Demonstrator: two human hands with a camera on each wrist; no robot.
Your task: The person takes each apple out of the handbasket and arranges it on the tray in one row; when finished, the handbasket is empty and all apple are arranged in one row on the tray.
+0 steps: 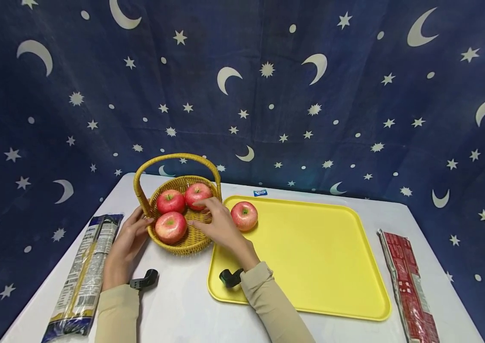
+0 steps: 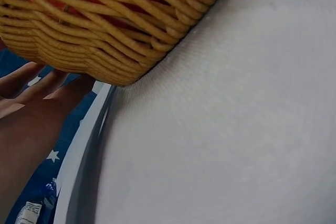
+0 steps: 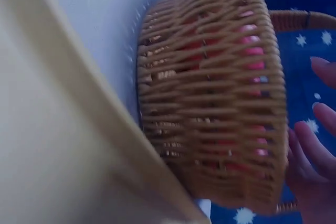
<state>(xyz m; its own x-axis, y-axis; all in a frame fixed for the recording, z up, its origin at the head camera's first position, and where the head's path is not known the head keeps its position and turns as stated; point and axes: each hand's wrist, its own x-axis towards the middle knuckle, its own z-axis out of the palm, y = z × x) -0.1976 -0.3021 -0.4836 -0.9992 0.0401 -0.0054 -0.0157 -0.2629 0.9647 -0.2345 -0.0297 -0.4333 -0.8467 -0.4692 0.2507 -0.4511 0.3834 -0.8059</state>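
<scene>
Your left hand [image 1: 128,240]: fingers extended, touching the left side of the round, golden woven-wicker basket [image 1: 188,248]. Your right hand [image 1: 222,227]: thumb and fingers spread above it. Inside: three glossy red apples [image 1: 171,228]; fourth red apple [image 1: 244,216], on rectangular yellow tray [image 1: 311,257].

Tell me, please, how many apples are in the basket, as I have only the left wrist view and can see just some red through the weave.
Observer: The head view shows three apples in the basket.
Operator: Thank you; would you kindly say whether any apple is outside it?
Observer: Yes, a fourth apple lies on the yellow tray.
Operator: That helps; and where is the right hand, please?
Observer: The right hand is over the right side of the basket, as the head view shows it.
</scene>
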